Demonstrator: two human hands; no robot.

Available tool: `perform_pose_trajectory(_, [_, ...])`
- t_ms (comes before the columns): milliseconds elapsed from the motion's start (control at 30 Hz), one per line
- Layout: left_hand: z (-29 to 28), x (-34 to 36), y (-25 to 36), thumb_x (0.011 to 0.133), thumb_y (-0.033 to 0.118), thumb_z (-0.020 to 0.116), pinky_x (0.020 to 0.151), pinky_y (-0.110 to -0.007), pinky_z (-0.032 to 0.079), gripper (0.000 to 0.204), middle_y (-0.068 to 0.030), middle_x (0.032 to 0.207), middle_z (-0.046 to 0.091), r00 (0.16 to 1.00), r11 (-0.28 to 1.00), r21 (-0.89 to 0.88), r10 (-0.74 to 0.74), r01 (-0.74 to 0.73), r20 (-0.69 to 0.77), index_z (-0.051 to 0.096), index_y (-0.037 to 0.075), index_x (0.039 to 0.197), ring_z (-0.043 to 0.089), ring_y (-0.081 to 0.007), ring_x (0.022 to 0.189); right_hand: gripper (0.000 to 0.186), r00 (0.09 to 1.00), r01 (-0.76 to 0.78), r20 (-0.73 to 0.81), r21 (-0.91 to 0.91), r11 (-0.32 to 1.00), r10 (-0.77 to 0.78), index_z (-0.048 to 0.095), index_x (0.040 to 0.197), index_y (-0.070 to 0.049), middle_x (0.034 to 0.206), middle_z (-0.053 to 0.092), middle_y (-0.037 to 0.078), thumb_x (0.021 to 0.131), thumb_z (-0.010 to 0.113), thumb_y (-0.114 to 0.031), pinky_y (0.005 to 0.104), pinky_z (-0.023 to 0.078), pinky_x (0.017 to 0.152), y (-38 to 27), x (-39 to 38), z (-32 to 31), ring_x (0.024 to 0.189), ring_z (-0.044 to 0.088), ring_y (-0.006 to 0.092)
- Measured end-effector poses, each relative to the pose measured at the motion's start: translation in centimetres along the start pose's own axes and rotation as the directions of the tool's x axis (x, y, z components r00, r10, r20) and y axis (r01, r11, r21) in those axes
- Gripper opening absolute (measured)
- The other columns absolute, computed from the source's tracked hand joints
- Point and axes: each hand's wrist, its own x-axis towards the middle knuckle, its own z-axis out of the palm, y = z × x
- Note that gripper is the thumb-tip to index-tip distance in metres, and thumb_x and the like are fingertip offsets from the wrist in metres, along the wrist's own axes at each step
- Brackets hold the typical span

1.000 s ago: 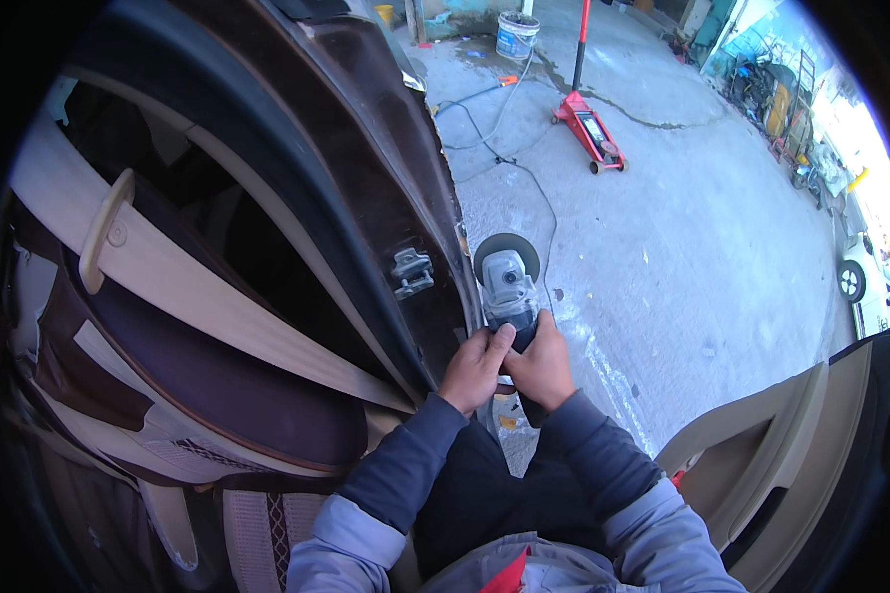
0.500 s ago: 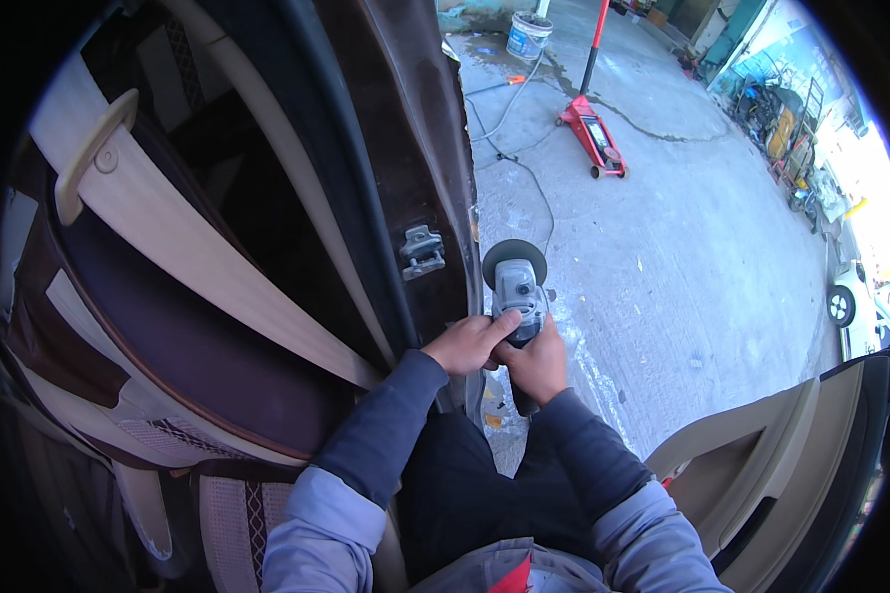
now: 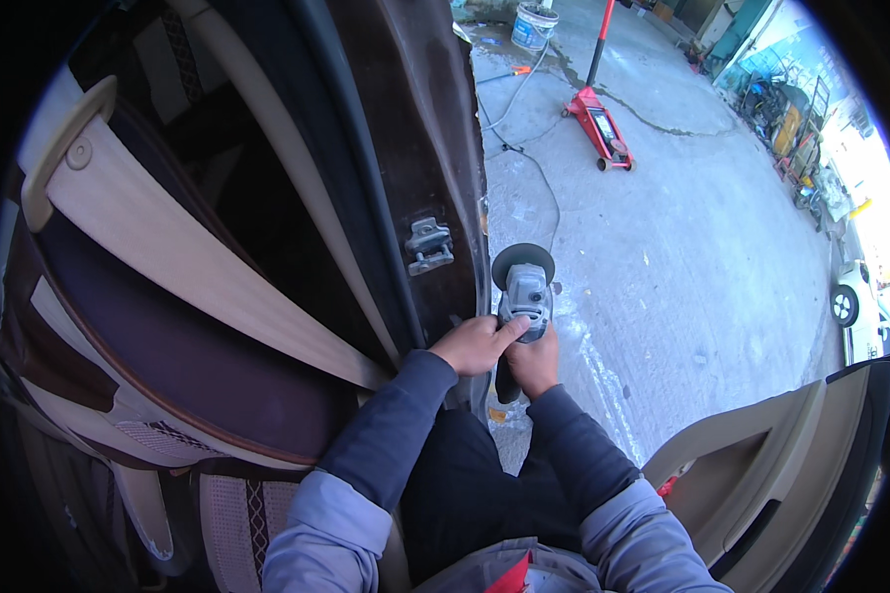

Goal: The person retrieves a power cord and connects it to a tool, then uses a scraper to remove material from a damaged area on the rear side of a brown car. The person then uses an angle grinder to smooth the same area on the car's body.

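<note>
My left hand [image 3: 477, 346] is wrapped over the near end of a grey angle grinder [image 3: 524, 295], thumb on top of its body. My right hand [image 3: 535, 361] grips the tool from the right and below, its fingers partly hidden. The grinder's dark disc [image 3: 514, 258] faces away from me, just right of the brown car pillar's edge [image 3: 470, 198]; whether it touches the edge I cannot tell. A metal latch striker [image 3: 429, 246] is fixed on that pillar, above and left of my hands.
A pale seat belt [image 3: 208, 277] crosses the seat at left. An open door [image 3: 801, 445] stands at lower right. On the concrete floor [image 3: 663, 257] are a red trolley jack [image 3: 599, 128], hose, cord and white bucket [image 3: 534, 30]. Clutter [image 3: 791, 138] and a white car [image 3: 850, 306] are at right.
The grinder has moved slightly down relative to the latch and is held more upright in view. My left hand has turned more sideways across it. The whole view has shifted a little.
</note>
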Motion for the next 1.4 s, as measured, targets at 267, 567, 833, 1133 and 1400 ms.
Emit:
perform_pose_trajectory(267, [-0.7,-0.7,1.7,0.109,0.054,0.047,0.094,-0.045,0.051,0.064,-0.0283,0.111,0.073,0.999,0.995,0.09,-0.05,0.05,0.0,0.068,-0.005,0.121,0.069,-0.0414,0.108,0.034,1.0,-0.015,-0.025,0.043,0.999,0.016,0.064,0.109,-0.002,0.095,0.073,0.01,0.08,0.081,-0.007,0.0369,0.057,0.077,1.4,0.0,0.6,0.085,0.071,0.0193])
perform_pose_trajectory(567, [-0.3,-0.4,1.0,0.111,0.051,0.045,0.099,-0.043,0.049,0.06,-0.0256,0.116,0.072,0.999,0.996,0.081,-0.044,0.046,-0.027,0.068,-0.003,0.124,0.068,-0.0394,0.113,0.039,1.0,-0.022,0.021,0.095,0.995,0.02,0.063,0.113,0.0,0.097,0.074,0.011,0.079,0.08,-0.008,0.0384,0.059,0.076,1.4,0.3,0.6,0.084,0.072,0.0211])
perform_pose_trajectory(833, [-0.8,-0.7,1.6,0.111,0.051,0.046,0.098,-0.04,0.05,0.059,-0.0214,0.115,0.073,0.999,0.998,0.051,-0.043,0.044,-0.014,0.067,-0.003,0.125,0.069,-0.0316,0.108,0.046,1.0,-0.02,-0.009,0.082,0.996,0.021,0.063,0.118,0.0,0.099,0.075,0.015,0.077,0.082,-0.012,0.0386,0.059,0.079,1.9,0.5,0.7,0.089,0.073,0.0235])
perform_pose_trajectory(1133, [-1.0,-1.0,2.1,0.11,0.053,0.047,0.09,-0.042,0.052,0.061,-0.0214,0.106,0.073,0.998,0.997,0.067,-0.023,0.027,-0.055,0.067,-0.003,0.123,0.069,-0.0318,0.097,0.05,0.999,-0.011,-0.03,0.034,0.999,0.012,0.063,0.12,0.0,0.102,0.075,0.016,0.076,0.083,-0.013,0.0394,0.059,0.08,1.1,0.7,0.7,0.09,0.074,0.0244])
perform_pose_trajectory(1400, [-1.0,-1.2,2.0,0.11,0.052,0.047,0.085,-0.039,0.053,0.061,-0.0184,0.102,0.073,0.996,0.999,0.037,0.028,-0.025,-0.083,0.068,-0.004,0.122,0.069,-0.0267,0.091,0.05,0.998,0.017,-0.06,0.035,0.999,-0.015,0.062,0.119,0.0,0.1,0.075,0.016,0.076,0.083,-0.013,0.0387,0.059,0.077,0.2,0.6,0.7,0.087,0.074,0.0243])
